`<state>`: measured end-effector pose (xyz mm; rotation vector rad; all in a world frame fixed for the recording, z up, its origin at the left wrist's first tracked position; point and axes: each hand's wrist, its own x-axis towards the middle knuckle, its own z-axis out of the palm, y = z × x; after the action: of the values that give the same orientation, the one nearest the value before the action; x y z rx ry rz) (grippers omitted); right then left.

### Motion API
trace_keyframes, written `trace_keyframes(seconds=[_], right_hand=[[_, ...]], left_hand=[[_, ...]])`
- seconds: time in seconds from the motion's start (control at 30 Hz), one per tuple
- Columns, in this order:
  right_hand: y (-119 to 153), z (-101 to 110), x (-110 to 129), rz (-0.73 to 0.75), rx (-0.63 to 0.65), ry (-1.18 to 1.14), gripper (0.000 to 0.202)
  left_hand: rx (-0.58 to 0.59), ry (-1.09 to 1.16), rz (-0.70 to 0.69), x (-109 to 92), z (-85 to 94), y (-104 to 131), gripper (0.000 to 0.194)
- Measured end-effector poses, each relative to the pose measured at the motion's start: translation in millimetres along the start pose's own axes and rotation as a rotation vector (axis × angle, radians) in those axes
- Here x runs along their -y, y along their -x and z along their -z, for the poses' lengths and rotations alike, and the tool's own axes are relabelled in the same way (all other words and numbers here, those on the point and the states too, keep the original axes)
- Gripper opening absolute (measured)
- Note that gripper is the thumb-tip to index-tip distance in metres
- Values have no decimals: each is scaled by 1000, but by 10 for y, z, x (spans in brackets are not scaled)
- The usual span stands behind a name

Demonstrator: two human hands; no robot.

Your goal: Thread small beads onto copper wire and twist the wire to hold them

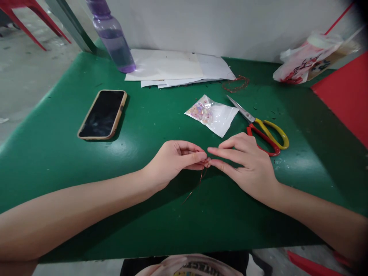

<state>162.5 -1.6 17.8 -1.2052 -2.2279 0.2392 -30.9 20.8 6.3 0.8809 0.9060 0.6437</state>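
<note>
My left hand (182, 155) is closed, with thumb and fingers pinching a thin copper-coloured wire (200, 176). One loose end of the wire hangs down toward the green table, and a small loop shows by the fingertips. Close against those fingertips is my right hand (247, 163); its index finger and thumb are stretched out with a gap between them. The thumb tip seems to touch the wire or a tiny piece on it, too small to make out. Just beyond the right hand lie scissors (253, 122) with red and yellow handles.
Behind the hands lies a small clear bag of tiny beads (211, 115). A coil of similar wire (236, 83) rests near papers (178, 65). A phone (102, 115) and a purple bottle (115, 46) are at left, a bagged drink cup (307, 57) at back right.
</note>
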Motion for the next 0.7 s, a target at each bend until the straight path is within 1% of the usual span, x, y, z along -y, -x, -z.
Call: trace_keyframes(seconds=[0.07, 0.17, 0.47, 0.7], right_hand=[[-8, 5, 2, -14, -10, -8, 15], [-17, 11, 1, -19, -16, -34, 6], [10, -23, -18, -7, -8, -84, 5], [5, -21, 29, -76, 9, -147, 5]], left_hand=[[-9, -11, -1, -1, -3, 2, 17], [-9, -12, -10, -1, -7, 3, 17], [-6, 22, -22, 25, 7, -9, 16], [-7, 51, -32, 39, 11, -6, 17]])
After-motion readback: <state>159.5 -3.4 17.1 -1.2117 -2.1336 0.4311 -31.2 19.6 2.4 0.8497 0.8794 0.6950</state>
